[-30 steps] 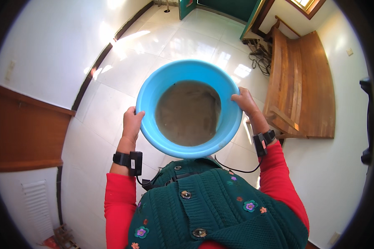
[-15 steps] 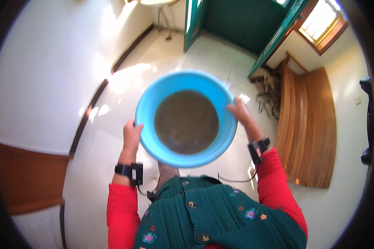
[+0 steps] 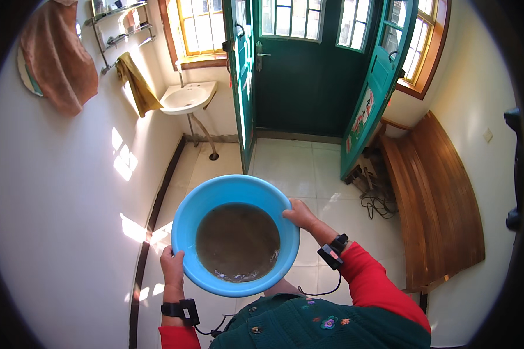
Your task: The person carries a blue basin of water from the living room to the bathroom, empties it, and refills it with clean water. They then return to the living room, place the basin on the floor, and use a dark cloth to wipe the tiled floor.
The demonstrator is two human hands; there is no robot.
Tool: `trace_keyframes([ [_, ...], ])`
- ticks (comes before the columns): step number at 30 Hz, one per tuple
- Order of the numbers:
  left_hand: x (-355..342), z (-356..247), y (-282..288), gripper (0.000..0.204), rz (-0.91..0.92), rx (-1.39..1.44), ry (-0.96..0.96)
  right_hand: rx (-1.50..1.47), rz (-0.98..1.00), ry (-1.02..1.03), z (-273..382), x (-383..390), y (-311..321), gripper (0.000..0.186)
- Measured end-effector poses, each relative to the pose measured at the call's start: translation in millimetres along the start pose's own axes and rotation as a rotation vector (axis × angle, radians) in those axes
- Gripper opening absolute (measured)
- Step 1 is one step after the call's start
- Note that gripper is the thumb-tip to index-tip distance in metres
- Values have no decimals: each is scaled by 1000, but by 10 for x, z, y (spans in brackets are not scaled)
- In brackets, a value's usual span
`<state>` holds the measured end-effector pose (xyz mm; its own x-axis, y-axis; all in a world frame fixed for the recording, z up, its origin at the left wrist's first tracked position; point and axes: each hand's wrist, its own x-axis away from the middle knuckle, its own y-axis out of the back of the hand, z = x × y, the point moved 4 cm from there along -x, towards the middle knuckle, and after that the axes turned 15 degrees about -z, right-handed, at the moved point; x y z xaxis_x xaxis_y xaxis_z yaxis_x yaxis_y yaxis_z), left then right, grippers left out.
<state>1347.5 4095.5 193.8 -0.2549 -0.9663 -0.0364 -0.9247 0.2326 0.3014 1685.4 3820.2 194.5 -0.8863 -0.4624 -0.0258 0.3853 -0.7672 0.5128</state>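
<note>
A wide blue plastic basin with murky brown water in it is held out in front of my body, low in the middle of the view. My left hand grips its rim at the lower left, thumb over the edge. My right hand holds the rim at the upper right. Both wrists wear black strapped devices with cables.
Ahead stand green doors, side leaves open. A white sink with a drain pipe is at the back left, beside a yellow towel. A wooden bench lines the right wall, cables beside it. Tiled floor lies ahead.
My view has tilted up and forward, bringing the sink, windows and more of the doors in. The basin sits lower and further left in view, still in both hands; its water ripples near the rim.
</note>
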Motion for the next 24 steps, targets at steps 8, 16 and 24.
trace_keyframes([
  [8, -1904, -140, -521, 16, -97, 44, 55, 105, 37, 86, 875, -1971, -919, 33],
  [16, -3555, -428, -1140, 15, -118, 117, 63, 126, -12, 44, 1478, -3515, -1547, 29],
  [24, -5422, -584, -1724, 13, 82, 68, 57, 102, -128, -10, 1721, -4618, -2097, 31],
])
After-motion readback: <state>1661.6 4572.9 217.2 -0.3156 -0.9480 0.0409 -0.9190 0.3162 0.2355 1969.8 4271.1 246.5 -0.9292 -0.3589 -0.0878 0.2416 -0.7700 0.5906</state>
